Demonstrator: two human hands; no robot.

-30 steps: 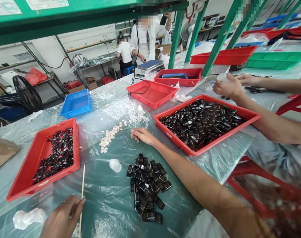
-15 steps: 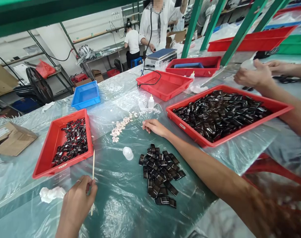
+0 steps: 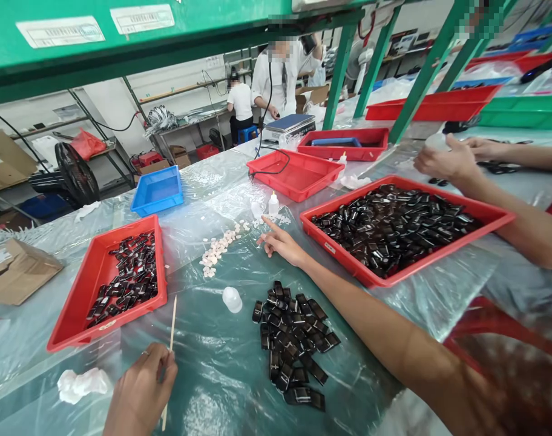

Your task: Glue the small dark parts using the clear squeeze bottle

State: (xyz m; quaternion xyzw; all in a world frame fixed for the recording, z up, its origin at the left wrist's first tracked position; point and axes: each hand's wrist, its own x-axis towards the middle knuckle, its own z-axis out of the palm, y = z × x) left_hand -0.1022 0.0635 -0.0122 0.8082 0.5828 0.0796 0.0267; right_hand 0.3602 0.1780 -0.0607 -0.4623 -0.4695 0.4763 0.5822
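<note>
Wooden stick (image 3: 170, 345) is pinched upright in the left hand (image 3: 142, 390), left of the black parts pile (image 3: 294, 342); beyond that pile the right hand (image 3: 280, 242) rests open, index finger pointing toward white pellets (image 3: 219, 248).

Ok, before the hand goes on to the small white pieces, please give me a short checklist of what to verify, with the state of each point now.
1. Left hand grips the thin wooden stick: ok.
2. Right hand is empty, index finger stretched toward the white pieces: ok.
3. White pieces lie loose in a row on the plastic sheet, nothing on top of them: ok.
4. Pile of black parts lies apart from the white pieces: ok.
5. Small glue bottle stands upright; capped or not: cannot tell.
6. Co-worker's hands stay beyond the big red tray: ok.
</note>
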